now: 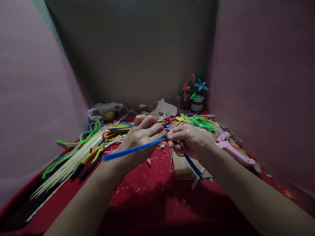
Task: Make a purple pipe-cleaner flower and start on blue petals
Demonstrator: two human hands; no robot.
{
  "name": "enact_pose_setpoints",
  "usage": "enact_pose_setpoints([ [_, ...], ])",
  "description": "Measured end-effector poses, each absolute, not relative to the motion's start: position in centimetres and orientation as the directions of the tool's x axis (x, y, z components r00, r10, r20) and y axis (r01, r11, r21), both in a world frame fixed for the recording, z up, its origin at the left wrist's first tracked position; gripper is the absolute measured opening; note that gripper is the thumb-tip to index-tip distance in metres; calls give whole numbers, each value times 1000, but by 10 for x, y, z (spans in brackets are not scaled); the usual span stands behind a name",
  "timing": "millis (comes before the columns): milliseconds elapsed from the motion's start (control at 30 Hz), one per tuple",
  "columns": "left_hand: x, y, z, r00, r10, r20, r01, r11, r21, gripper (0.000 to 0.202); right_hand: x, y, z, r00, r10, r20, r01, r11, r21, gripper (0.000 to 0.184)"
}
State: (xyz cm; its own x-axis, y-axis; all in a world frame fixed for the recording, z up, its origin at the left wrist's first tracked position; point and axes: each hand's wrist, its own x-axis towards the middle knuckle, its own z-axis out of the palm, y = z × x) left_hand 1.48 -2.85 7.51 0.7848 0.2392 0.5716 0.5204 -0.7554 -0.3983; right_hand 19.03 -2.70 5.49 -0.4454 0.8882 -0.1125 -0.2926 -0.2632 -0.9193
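Observation:
My left hand point(142, 134) and my right hand point(188, 139) meet above the red cloth, fingers pinched together. Both grip a blue pipe cleaner point(130, 150). One end sticks out to the lower left across my left wrist. The other end point(193, 166) hangs down under my right hand over a piece of cardboard point(182, 168). What lies between the fingertips is hidden.
A bundle of thin wooden skewers point(73, 160) and pliers point(91, 164) lie at the left. Coloured pipe cleaners point(197, 121) are heaped behind my hands. A pink glue gun point(233, 152) lies at the right. Pipe-cleaner flowers in a jar point(197, 95) stand at the back.

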Motion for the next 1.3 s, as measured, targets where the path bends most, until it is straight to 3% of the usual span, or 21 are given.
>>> enact_pose_setpoints([
  [100, 19, -32, 80, 820, 260, 510, 505, -747, -432, 15, 187, -32, 56, -377, 925, -52, -167, -124, -978, 11],
  [200, 26, -36, 84, 722, 350, 597, 586, -768, -259, 16, 182, -43, 57, -210, 960, 186, 154, 220, -963, 16],
  [267, 30, -37, 86, 580, 537, 612, 639, -766, 66, 16, 178, -53, 57, -130, 876, 465, 470, 468, -749, 16],
  [367, 34, -35, 89, 394, 863, 317, 516, -493, 701, 19, 174, -64, 51, -216, 662, 717, 764, 572, -298, 16],
  [400, 35, -34, 90, 367, 911, 191, 416, -344, 842, 21, 174, -66, 49, -264, 621, 738, 801, 567, -191, 18],
  [467, 36, -32, 92, 356, 934, 27, 227, -114, 967, 23, 175, -68, 46, -335, 587, 737, 829, 555, -65, 23],
  [567, 36, -32, 96, 375, 926, -41, 152, -18, 988, 23, 179, -67, 45, -369, 599, 711, 802, 592, -83, 26],
  [767, 26, -39, 108, 473, 881, -21, 242, -106, 965, 17, 187, -72, 58, -221, 683, 696, 568, 670, -478, 19],
  [900, 12, -44, 117, 687, 727, 4, 246, -239, 939, 17, 192, -72, 65, -175, 864, 471, 232, 501, -834, 22],
  [967, 7, -46, 120, 753, 656, 48, 252, -354, 901, 22, 195, -70, 66, -221, 912, 345, 29, 360, -933, 23],
  [1033, 5, -46, 119, 765, 633, 117, 260, -470, 843, 21, 198, -67, 66, -280, 926, 253, -134, 224, -965, 21],
  [1133, 9, -45, 112, 699, 632, 333, 237, -645, 727, 19, 199, -65, 65, -350, 923, 161, -263, 69, -962, 16],
  [1233, 16, -44, 103, 600, 557, 573, 308, -823, 477, 16, 198, -64, 66, -381, 916, 123, -315, -4, -949, 15],
  [1300, 20, -43, 100, 574, 498, 650, 375, -866, 331, 13, 197, -64, 68, -389, 915, 104, -329, -33, -944, 14],
])
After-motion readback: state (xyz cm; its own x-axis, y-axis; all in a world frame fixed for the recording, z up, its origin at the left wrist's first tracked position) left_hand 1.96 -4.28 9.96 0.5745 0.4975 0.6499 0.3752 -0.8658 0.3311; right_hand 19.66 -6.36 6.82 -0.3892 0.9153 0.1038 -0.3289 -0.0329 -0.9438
